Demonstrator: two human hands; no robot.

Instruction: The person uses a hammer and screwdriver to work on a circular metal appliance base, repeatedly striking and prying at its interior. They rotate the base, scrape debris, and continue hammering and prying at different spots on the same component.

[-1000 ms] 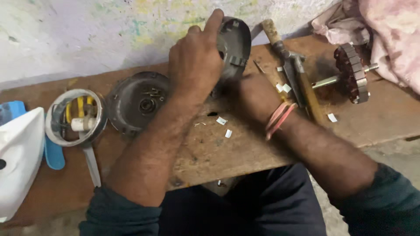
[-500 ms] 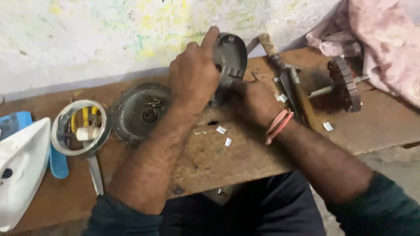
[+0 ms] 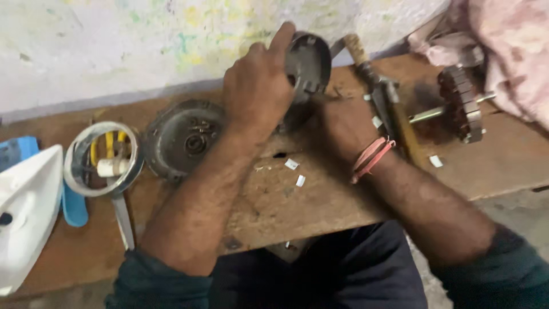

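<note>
My left hand (image 3: 257, 91) was closed over the round grey housing (image 3: 309, 66), tipped on edge at the back of the wooden bench (image 3: 320, 194), fingers wrapped over its rim. My right hand (image 3: 340, 126) sat at its base; I could not tell what it gripped. I judged the housing could roll off its edge, since only that rim hold steadied it

A small repair workshop. Worn, scarred wooden counter (image 3: 320, 194) against a stained, paint-flecked wall (image 3: 114, 46) at 12 o'clock. Strewn with dismantled motor parts: dark round housing (image 3: 183, 137) at 10 o'clock, rotor on its shaft (image 3: 460, 103) at 2 o'clock, wooden-handled hammer (image 3: 374, 80) at 1 o'clock, white iron (image 3: 26, 212) at 9 o'clock.
</note>
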